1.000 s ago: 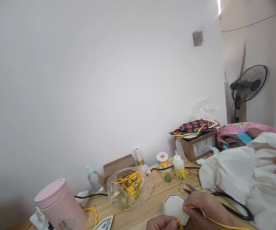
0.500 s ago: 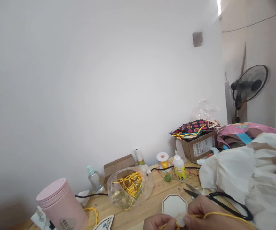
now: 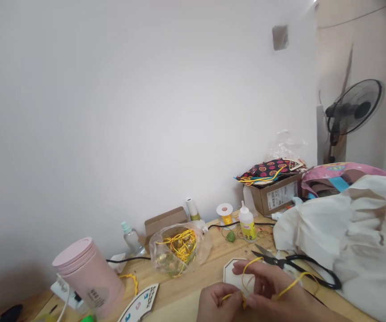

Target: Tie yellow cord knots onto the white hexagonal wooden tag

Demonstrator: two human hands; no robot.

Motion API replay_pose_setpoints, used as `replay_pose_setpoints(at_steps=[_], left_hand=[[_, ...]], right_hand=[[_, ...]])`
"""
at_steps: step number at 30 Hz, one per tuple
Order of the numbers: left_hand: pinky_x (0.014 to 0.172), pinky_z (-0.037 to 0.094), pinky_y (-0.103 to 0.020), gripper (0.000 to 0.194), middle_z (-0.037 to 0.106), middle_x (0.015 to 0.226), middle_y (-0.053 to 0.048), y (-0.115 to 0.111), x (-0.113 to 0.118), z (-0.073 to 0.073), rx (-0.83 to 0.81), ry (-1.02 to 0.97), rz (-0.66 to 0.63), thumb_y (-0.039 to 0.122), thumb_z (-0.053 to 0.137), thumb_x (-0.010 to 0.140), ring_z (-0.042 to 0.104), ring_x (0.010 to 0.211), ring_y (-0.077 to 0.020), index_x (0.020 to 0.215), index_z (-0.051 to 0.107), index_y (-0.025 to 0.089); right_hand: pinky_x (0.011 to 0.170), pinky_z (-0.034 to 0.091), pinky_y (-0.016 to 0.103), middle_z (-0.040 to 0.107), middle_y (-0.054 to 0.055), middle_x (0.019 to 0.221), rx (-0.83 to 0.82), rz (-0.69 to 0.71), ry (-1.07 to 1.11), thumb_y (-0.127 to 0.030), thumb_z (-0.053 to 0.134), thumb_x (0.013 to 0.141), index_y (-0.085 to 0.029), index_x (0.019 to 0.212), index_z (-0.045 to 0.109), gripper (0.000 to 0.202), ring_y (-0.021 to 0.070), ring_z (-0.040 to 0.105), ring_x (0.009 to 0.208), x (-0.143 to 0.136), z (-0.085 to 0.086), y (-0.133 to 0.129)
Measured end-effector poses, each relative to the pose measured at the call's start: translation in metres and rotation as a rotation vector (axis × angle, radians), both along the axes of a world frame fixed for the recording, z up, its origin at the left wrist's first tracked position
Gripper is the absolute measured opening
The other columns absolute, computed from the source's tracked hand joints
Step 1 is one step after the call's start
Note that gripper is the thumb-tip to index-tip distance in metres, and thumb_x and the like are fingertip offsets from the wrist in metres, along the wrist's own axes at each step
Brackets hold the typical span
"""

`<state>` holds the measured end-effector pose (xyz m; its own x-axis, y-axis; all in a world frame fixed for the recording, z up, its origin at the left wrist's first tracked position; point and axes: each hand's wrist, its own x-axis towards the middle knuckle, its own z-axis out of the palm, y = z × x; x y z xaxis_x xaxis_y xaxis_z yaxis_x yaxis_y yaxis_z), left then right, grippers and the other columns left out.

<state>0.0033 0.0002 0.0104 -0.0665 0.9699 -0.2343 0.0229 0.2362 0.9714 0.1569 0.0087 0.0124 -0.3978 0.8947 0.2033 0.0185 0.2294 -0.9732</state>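
A pale wall [image 3: 146, 112] fills most of the frame, above a wooden table [image 3: 193, 288] along the bottom. A crumpled white cloth [image 3: 357, 237] covers the lower right, below a fan [image 3: 355, 107]. A pink tub [image 3: 88, 277] stands at lower left; right of it lies a clear bag [image 3: 181, 248] with yellow strings inside. At bottom, right of center, the right hand [image 3: 276, 290] has its index finger and thumb apart — a yellow cord [image 3: 291, 286] loops by the finger — while the left hand [image 3: 219, 302] pinches the cord between thumb and index finger. Black-handled scissors [image 3: 300, 264] lie beyond the right hand, near a glue bottle [image 3: 247, 223]. Behind the hands sits a white eight-sided piece [image 3: 230, 273], partly hidden.
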Motion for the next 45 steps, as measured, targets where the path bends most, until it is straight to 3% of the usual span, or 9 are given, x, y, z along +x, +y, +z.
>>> replay_pose_setpoints(at_steps=[2, 4, 10, 15, 25, 32, 36, 39, 45], left_hand=[[0.050, 0.037, -0.021, 0.027, 0.063, 0.050, -0.002, -0.002, -0.002, 0.006, 0.060, -0.029, -0.057, 0.037, 0.068, 0.047, 0.051, 0.049, -0.0117, 0.056, 0.065, 0.011], [0.055, 0.038, -0.022, 0.027, 0.065, 0.056, -0.004, -0.003, -0.005, 0.011, 0.065, -0.012, -0.116, 0.036, 0.067, 0.049, 0.053, 0.054, -0.0132, 0.058, 0.067, 0.011], [0.064, 0.039, -0.023, 0.024, 0.066, 0.063, -0.006, -0.006, -0.008, 0.020, 0.042, -0.058, -0.266, 0.029, 0.063, 0.057, 0.055, 0.067, -0.0163, 0.072, 0.069, 0.011], [0.064, 0.039, -0.024, 0.022, 0.066, 0.061, -0.005, -0.007, -0.005, 0.021, 0.049, -0.044, -0.276, 0.027, 0.060, 0.060, 0.055, 0.065, -0.0162, 0.071, 0.069, 0.011], [0.058, 0.040, -0.022, 0.024, 0.067, 0.058, -0.005, -0.003, -0.009, 0.014, 0.062, -0.021, -0.152, 0.031, 0.066, 0.053, 0.054, 0.058, -0.0135, 0.064, 0.068, 0.009], [0.050, 0.036, -0.019, 0.025, 0.062, 0.051, -0.002, -0.003, -0.004, 0.017, 0.046, -0.027, -0.108, 0.032, 0.068, 0.050, 0.049, 0.048, -0.0093, 0.060, 0.065, 0.009], [0.045, 0.032, -0.017, 0.020, 0.056, 0.041, 0.002, -0.006, 0.001, 0.019, 0.119, 0.003, -0.035, 0.031, 0.068, 0.049, 0.043, 0.042, -0.0068, 0.053, 0.063, 0.011], [0.048, 0.036, -0.018, 0.025, 0.062, 0.048, -0.002, -0.006, 0.002, 0.018, 0.160, -0.034, -0.012, 0.034, 0.069, 0.047, 0.049, 0.047, -0.0097, 0.054, 0.064, 0.011], [0.061, 0.044, -0.025, 0.036, 0.068, 0.068, -0.008, -0.007, 0.008, 0.017, 0.193, -0.043, -0.005, 0.043, 0.068, 0.044, 0.058, 0.063, -0.0184, 0.065, 0.068, 0.014]], right_hand=[[0.055, 0.038, 0.024, 0.060, 0.002, 0.077, 0.060, -0.121, -0.241, -0.033, 0.055, 0.069, -0.025, 0.101, 0.055, 0.033, 0.0132, 0.051, 0.062, -0.002, -0.010, -0.002], [0.060, 0.039, 0.025, 0.061, 0.001, 0.079, 0.115, -0.104, -0.356, -0.029, 0.051, 0.071, -0.026, 0.096, 0.058, 0.026, 0.0150, 0.053, 0.069, -0.002, -0.009, -0.005], [0.061, 0.038, 0.021, 0.063, -0.002, 0.069, 0.274, -0.004, -0.425, -0.018, 0.045, 0.074, -0.022, 0.070, 0.064, 0.019, 0.0124, 0.054, 0.066, 0.001, 0.023, 0.001], [0.057, 0.036, 0.019, 0.062, -0.002, 0.065, 0.286, -0.040, -0.427, -0.015, 0.046, 0.072, -0.020, 0.066, 0.063, 0.019, 0.0107, 0.054, 0.062, 0.001, 0.026, 0.003], [0.056, 0.036, 0.021, 0.062, 0.000, 0.063, 0.299, -0.092, -0.402, -0.016, 0.048, 0.069, -0.018, 0.064, 0.063, 0.017, 0.0119, 0.052, 0.060, 0.003, 0.027, 0.002], [0.048, 0.033, 0.020, 0.056, -0.002, 0.052, 0.026, -0.075, -0.135, -0.023, 0.051, 0.066, -0.015, 0.061, 0.062, 0.015, 0.0107, 0.047, 0.052, 0.003, 0.024, 0.005], [0.046, 0.033, 0.020, 0.055, -0.002, 0.049, -0.033, -0.076, -0.074, -0.029, 0.052, 0.065, -0.014, 0.060, 0.061, 0.017, 0.0096, 0.045, 0.047, 0.003, 0.031, 0.006], [0.050, 0.037, 0.022, 0.058, -0.001, 0.054, 0.020, -0.090, -0.110, -0.029, 0.051, 0.067, -0.015, 0.063, 0.061, 0.018, 0.0116, 0.050, 0.052, 0.005, 0.035, 0.005], [0.057, 0.038, 0.023, 0.059, 0.000, 0.060, 0.281, -0.177, -0.320, -0.024, 0.048, 0.072, -0.017, 0.063, 0.062, 0.018, 0.0128, 0.052, 0.059, 0.009, 0.032, 0.009]])
